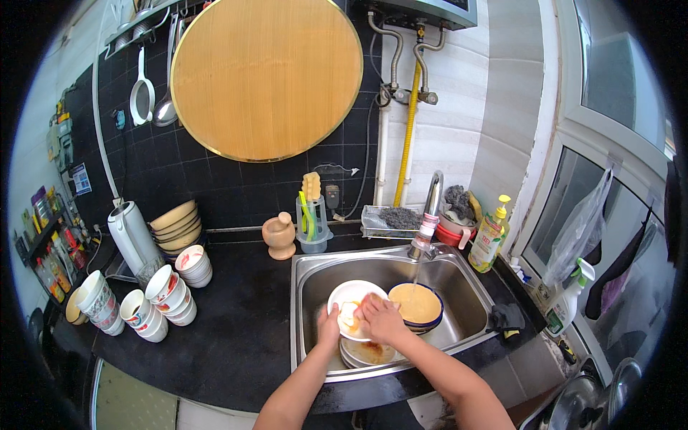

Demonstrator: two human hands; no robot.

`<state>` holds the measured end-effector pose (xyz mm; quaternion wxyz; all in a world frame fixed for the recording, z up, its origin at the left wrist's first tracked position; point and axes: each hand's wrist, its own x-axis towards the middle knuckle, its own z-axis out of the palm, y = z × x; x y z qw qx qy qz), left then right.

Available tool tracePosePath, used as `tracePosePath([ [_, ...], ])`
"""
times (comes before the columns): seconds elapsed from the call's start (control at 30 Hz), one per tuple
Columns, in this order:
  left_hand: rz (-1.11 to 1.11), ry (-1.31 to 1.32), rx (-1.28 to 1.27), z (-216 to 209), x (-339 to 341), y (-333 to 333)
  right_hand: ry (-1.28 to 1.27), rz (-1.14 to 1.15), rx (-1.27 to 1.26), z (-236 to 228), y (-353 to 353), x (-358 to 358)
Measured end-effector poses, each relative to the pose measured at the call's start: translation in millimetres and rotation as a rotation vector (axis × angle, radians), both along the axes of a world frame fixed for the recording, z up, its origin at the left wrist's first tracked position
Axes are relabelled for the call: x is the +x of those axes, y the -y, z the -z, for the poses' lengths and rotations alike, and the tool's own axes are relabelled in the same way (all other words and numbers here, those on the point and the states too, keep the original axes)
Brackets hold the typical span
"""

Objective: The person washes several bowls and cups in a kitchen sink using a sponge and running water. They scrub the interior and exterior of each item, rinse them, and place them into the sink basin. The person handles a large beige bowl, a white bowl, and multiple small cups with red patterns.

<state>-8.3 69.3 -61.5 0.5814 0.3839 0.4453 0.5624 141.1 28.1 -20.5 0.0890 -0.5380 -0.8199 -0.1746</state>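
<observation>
Over the sink, my left hand (329,330) grips a white bowl (349,290) by its left side, tilted toward me. My right hand (382,319) presses into the bowl with bent fingers, smeared by motion. Under them lies something pale and yellowish, too blurred to name. Stacked plates (367,353) with brown residue sit in the sink below the bowl. To the right, a blue-rimmed bowl (416,304) filled with cloudy yellowish water stands under the running faucet (434,204).
The steel sink (459,326) is set in a black counter (244,322). Stacked paper cups (172,294), a kettle (132,236) and nested bowls (175,226) stand left. A mortar (279,236) is behind. Right are a soap bottle (489,236), dark cloth (507,319) and spray bottle (570,301).
</observation>
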Motion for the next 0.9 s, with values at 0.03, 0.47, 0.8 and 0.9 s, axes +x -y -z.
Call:
tracePosePath([
  [0.03, 0.028, 0.051, -0.065, -1, 3, 1, -0.012, 0.007, 0.154, 12, -12, 2],
  [0.47, 0.064, 0.229, -0.046, -3, 3, 3, 0.069, -0.066, -0.102, -30, -3, 5],
  [0.8, -0.036, 0.046, 0.063, -4, -7, 3, -0.199, -0.041, -0.24, -40, 27, -10],
  [0.9, 0.031, 0.085, -0.048, 1, 0, 2, -0.099, 0.123, 0.146, -24, 6, 14],
])
